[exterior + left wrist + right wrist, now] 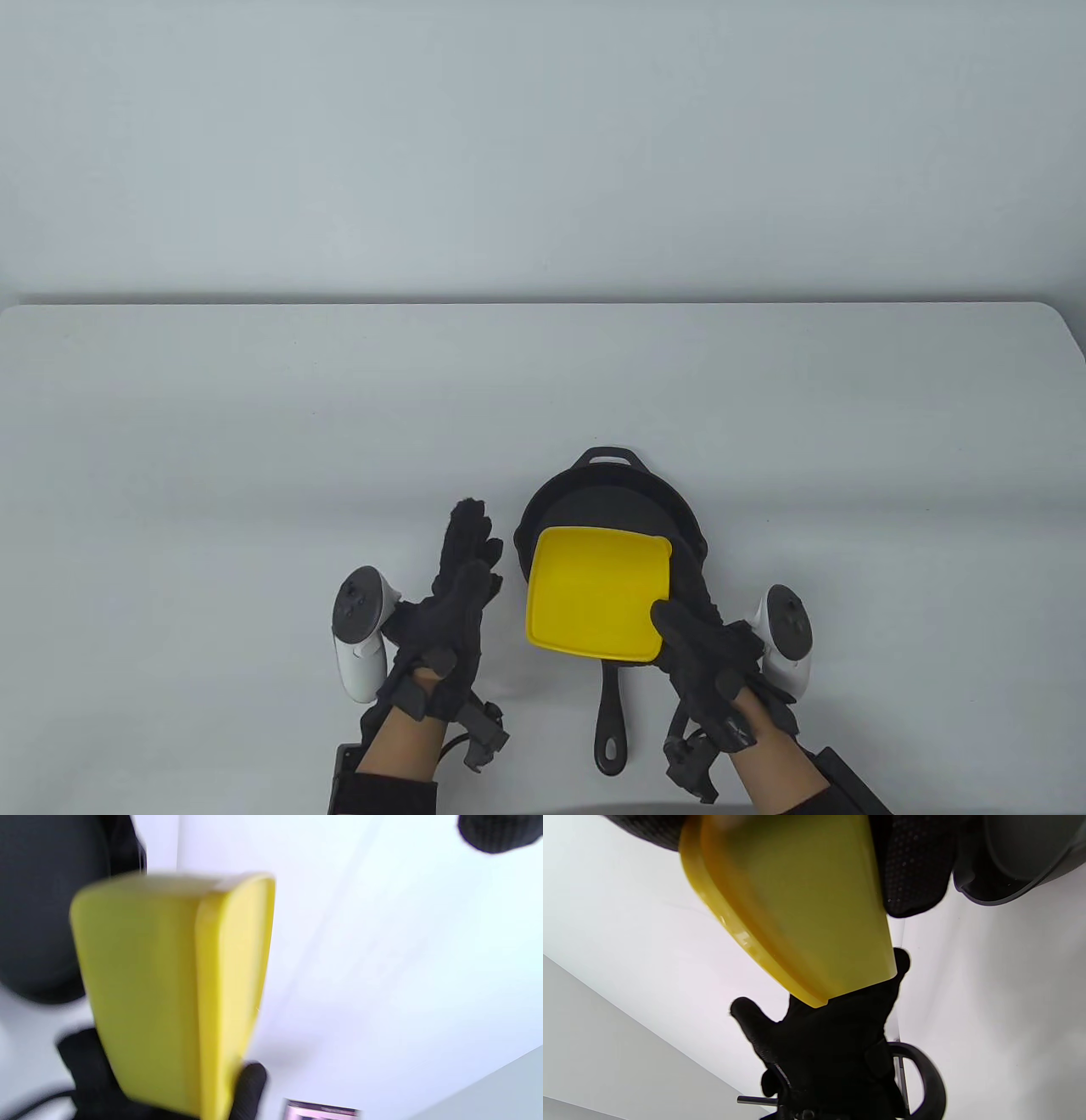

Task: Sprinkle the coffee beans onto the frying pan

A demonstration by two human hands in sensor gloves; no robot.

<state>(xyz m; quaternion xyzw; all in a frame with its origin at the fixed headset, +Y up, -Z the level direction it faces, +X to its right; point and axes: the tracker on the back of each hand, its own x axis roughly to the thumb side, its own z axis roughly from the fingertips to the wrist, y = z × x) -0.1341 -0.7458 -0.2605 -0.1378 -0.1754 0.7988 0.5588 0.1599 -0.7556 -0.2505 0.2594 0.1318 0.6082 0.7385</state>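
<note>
Right hand (708, 654) grips the yellow square plastic container (596, 592) over the black cast-iron frying pan (611, 501) (likely for sprinkling); left hand (445, 611) spread, holding nothing.

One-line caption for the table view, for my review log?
Right hand holds a yellow container over the black frying pan; left hand open beside it.
</note>
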